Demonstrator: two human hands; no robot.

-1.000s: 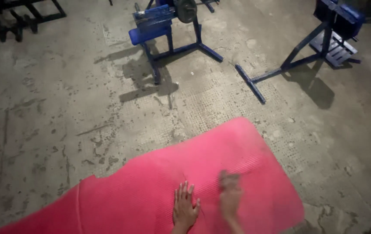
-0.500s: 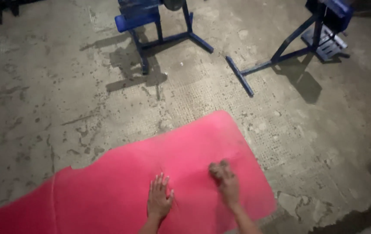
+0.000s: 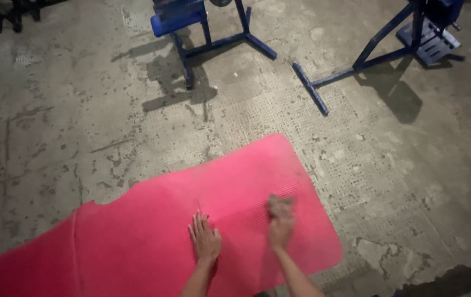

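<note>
A pink exercise mat (image 3: 153, 231) lies spread on a worn concrete floor, running from the lower left to the middle right. My left hand (image 3: 205, 239) rests flat on the mat, palm down, fingers apart. A short way to its right, my right hand (image 3: 280, 220) is on the mat with its fingers curled; it is blurred, and whether it holds anything I cannot tell. Both forearms come in from the bottom edge.
A blue metal gym bench frame (image 3: 197, 27) stands at the top middle. A second blue stand (image 3: 389, 38) with a long floor bar is at the top right. Dark equipment legs (image 3: 4, 14) show at the top left. Stained, cracked concrete (image 3: 54, 126) surrounds the mat.
The view has shifted, so the mat and both hands sit a little differently in frame. My right hand has curled from a flatter pose and moved slightly; the left hand stays flat.
</note>
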